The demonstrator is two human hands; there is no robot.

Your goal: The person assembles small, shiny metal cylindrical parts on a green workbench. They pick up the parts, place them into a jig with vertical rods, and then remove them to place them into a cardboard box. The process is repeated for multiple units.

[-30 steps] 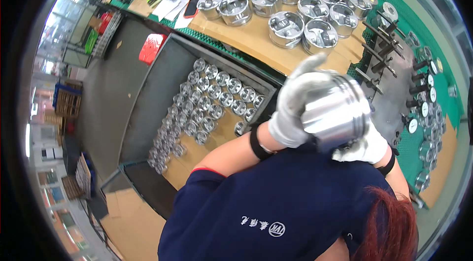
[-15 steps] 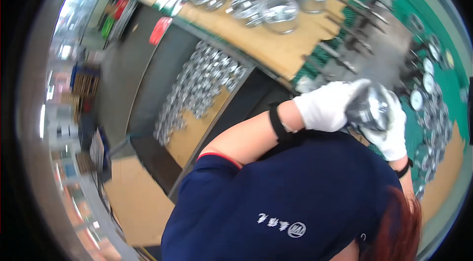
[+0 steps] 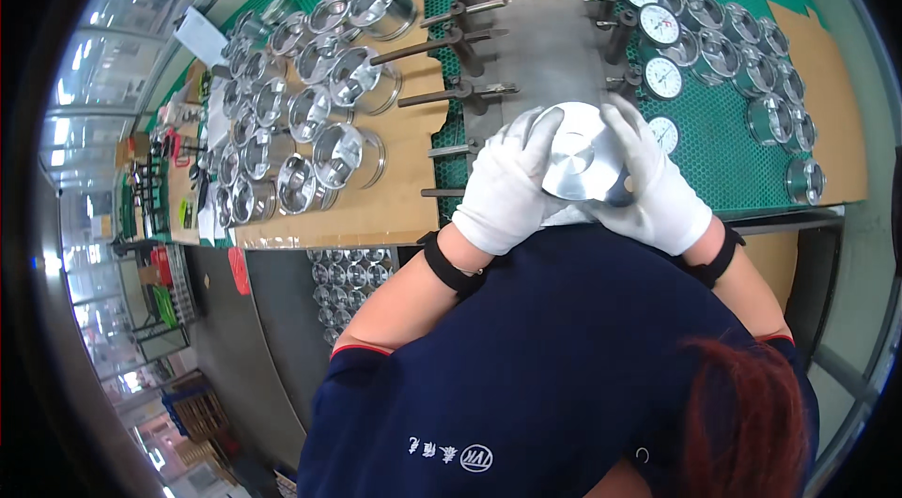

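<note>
Both of my hands wear white gloves and hold a shiny metal piston (image 3: 584, 146) between them, its round flat crown facing up with a small disc-shaped recess in it. My left hand (image 3: 509, 180) wraps its left side, fingertips at the rim. Around the right side curl the fingers of my right hand (image 3: 660, 188). The piston's lower part is hidden by the gloves. Just beyond it lies a grey steel plate (image 3: 550, 28), flanked by posts with rods (image 3: 460, 47) on the left and dial gauges (image 3: 660, 25) on the right.
Rows of pistons (image 3: 355, 85) stand on a cardboard sheet (image 3: 404, 188) to the left. More pistons (image 3: 719, 56) stand on the green mat (image 3: 709, 146) at the right. Below the bench on the left, several pistons (image 3: 348, 277) sit on a lower shelf.
My view has turned and levelled toward the bench. The piston, blurred and tilted before, now shows its crown upward, with both hands still around it.
</note>
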